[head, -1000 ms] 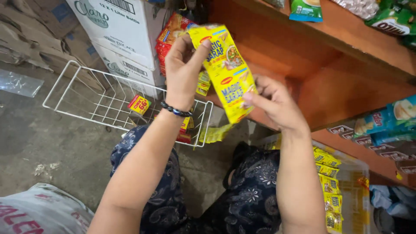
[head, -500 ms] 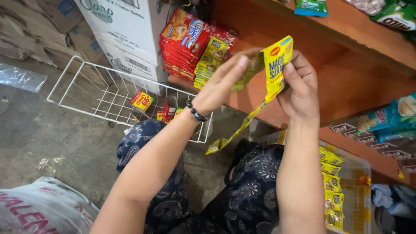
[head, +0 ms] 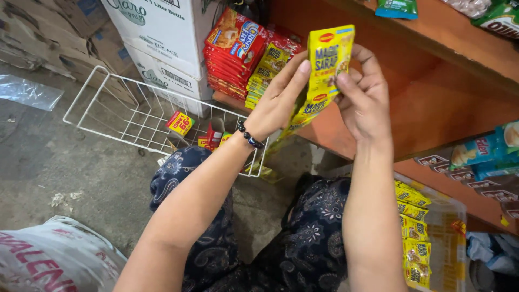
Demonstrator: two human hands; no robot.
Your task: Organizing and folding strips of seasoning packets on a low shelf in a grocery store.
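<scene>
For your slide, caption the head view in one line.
Both hands, left hand and right hand, hold up a yellow sachet strip beside a wooden shelf.

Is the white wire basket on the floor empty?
No, the white wire basket holds a few small red and yellow packets near its front edge.

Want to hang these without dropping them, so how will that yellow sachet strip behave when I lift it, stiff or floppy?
Probably floppy: the yellow sachet strip droops in folds below the left hand and right hand. Likely light, since fingertips alone hold it up. Its glossy film may be slippery, so pinch near the top.
</scene>
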